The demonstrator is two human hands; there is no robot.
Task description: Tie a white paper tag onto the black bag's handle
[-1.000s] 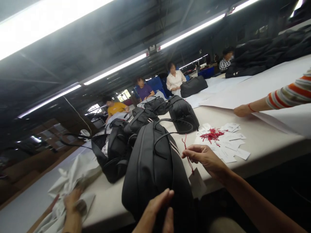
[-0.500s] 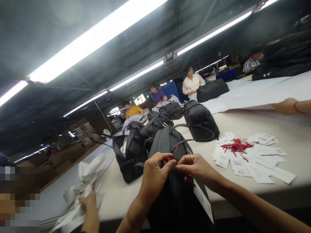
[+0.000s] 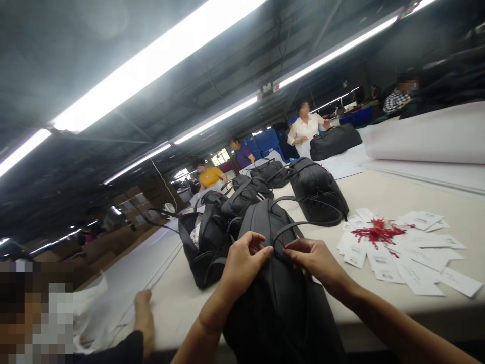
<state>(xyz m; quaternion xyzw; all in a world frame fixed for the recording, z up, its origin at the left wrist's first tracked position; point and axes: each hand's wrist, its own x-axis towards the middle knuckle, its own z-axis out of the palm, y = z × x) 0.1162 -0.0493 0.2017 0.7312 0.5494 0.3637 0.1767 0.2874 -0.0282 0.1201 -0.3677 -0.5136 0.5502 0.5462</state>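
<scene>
A black bag (image 3: 276, 303) lies on the table's near edge in front of me. My left hand (image 3: 244, 263) and my right hand (image 3: 312, 258) meet on top of it at the base of a thin black handle (image 3: 303, 225). Both pinch a red string (image 3: 278, 240) that shows between the fingertips. The tag on the string is hidden behind the bag and my hands.
Several more black bags (image 3: 318, 189) stand in a row further along the pale table (image 3: 379, 187). White tags with red strings (image 3: 401, 242) lie scattered to the right. A co-worker's hand (image 3: 144, 316) rests on white sheets at the left. Other people work at the far end.
My hands came together on the bag with the red string, and the hanging white tag dropped from sight. The striped-sleeved arm at the right has left the view. The co-worker's white sheets lie flatter.
</scene>
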